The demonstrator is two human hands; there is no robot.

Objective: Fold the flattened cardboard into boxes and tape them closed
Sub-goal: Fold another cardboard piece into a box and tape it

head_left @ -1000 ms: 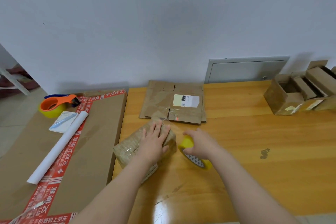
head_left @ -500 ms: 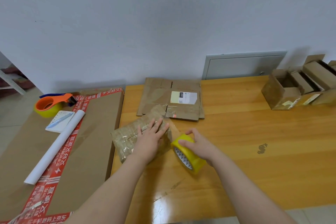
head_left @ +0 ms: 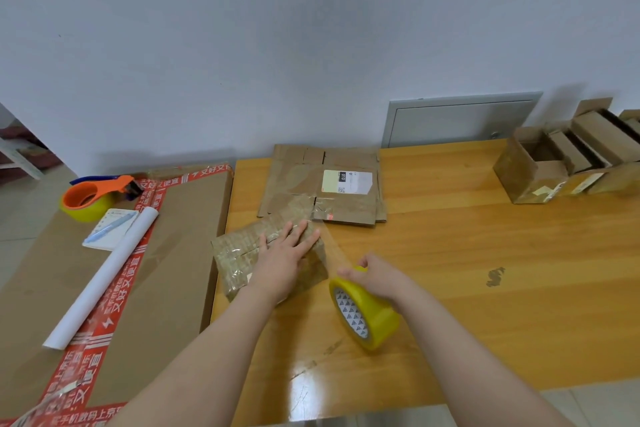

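Observation:
A small folded cardboard box (head_left: 239, 253), heavily covered in clear tape, lies near the left edge of the wooden table (head_left: 485, 270). My left hand (head_left: 282, 262) presses flat on its top with straight fingers. My right hand (head_left: 375, 276) grips a yellow tape roll (head_left: 367, 314) just right of the box. A clear strip of tape (head_left: 330, 246) stretches from the roll up to the box's far right corner. A stack of flattened cardboard (head_left: 311, 184) with a white label lies behind the box.
A large flat carton (head_left: 180, 253) with red printed tape lies to the left, carrying an orange tape dispenser (head_left: 91, 198), a notepad with a pen (head_left: 109, 227) and a white paper roll (head_left: 104, 274). Open small boxes (head_left: 554, 163) stand at the table's far right.
My right hand has pulled the yellow roll down and toward me, away from the box, drawing out a longer strip of tape. My left hand stays pressed on the box.

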